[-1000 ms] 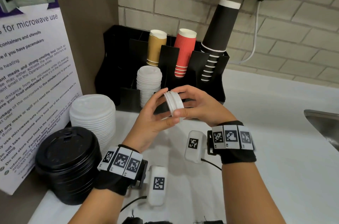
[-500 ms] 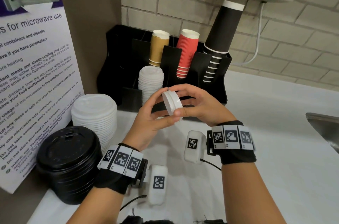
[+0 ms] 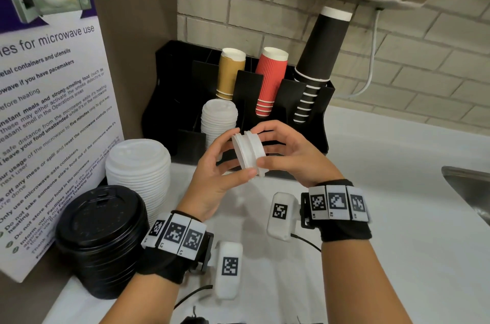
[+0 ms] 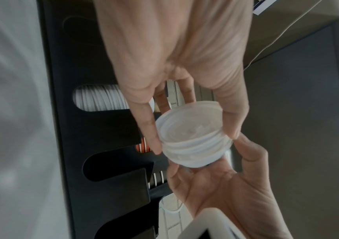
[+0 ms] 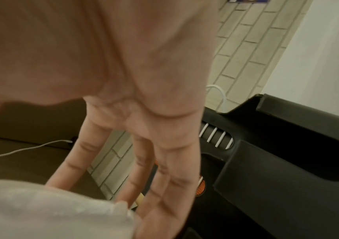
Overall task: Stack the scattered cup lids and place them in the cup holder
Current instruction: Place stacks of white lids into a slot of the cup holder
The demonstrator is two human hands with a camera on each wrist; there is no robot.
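The person holds a short stack of small white cup lids on edge above the white bench, just in front of the black cup holder. The left hand curls round the stack with thumb beneath and fingers above; the right hand grips its other side, thumb near the lower rim.

Directly behind the hands, one front slot of the holder has a column of small white lids. Behind that stand tan cups, red ribbed cups and a tall leaning stack of black cups.

On the bench to the left sit a stack of larger white lids and, nearer, a stack of black lids, both against a microwave-use sign. A steel sink edge shows at far right.
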